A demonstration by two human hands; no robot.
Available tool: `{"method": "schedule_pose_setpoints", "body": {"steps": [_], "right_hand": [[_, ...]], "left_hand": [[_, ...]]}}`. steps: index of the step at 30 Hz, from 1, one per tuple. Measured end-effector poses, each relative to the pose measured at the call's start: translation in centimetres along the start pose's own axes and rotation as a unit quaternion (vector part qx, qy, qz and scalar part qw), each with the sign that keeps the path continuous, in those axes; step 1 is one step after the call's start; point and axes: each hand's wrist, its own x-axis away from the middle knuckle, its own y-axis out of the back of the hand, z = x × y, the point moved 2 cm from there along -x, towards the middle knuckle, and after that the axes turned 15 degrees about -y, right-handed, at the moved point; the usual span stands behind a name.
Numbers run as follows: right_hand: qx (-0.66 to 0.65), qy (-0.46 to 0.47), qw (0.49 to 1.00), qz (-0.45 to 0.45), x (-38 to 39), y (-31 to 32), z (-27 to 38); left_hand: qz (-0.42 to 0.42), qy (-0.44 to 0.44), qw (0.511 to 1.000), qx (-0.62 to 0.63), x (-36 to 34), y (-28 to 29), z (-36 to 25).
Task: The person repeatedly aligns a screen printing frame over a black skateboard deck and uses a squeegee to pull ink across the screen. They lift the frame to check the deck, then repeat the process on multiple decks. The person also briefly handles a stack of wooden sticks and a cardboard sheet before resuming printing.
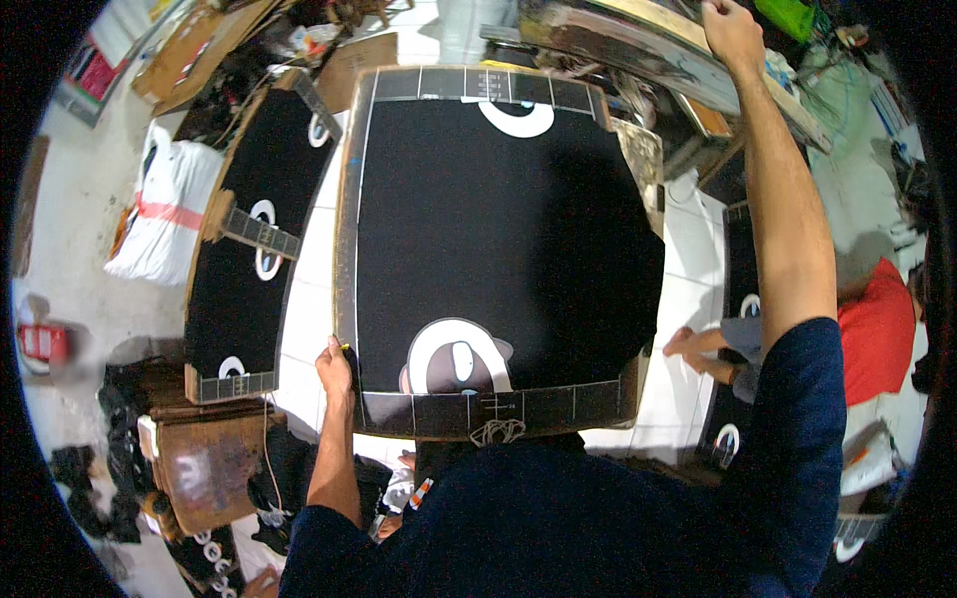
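A large board covered in black fabric, with white-and-pale eye-like prints, fills the middle, bordered top and bottom by dark ruled strips. My left hand is closed on the board's left wooden edge near its lower corner, beside a small yellow item I cannot make out. My right arm reaches up at the right, its hand gripping the pale wooden bar of a long, stained rectangular frame tilted beyond the board's upper right corner. A bundle of pale cord lies at the board's lower edge.
Similar printed boards stand left and right. Further left are a white bag and wooden panels. At right a co-worker's bare forearms and red clothing show. Cardboard, sacks and clutter line the upper edge.
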Motion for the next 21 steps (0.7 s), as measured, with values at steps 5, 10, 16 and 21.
{"method": "schedule_pose_setpoints", "body": {"steps": [5, 10, 16, 21], "right_hand": [[-0.021, 0.050, 0.999, -0.006, 1.4, 0.8, 0.8], [-0.014, 0.027, 0.999, 0.017, 2.7, 1.3, 1.0], [0.002, -0.003, 1.000, 0.013, 2.9, 1.3, 0.4], [-0.006, -0.037, 0.999, 0.032, 2.2, 1.6, 0.7]], "left_hand": [[0.060, 0.009, 0.997, 0.044, -0.9, -5.5, -1.3], [0.118, -0.017, 0.987, -0.112, -1.2, -8.5, 0.2], [0.149, -0.046, 0.973, -0.170, -1.8, -4.4, -0.3], [0.274, -0.127, 0.925, -0.232, -2.2, -2.6, -2.3]]}}
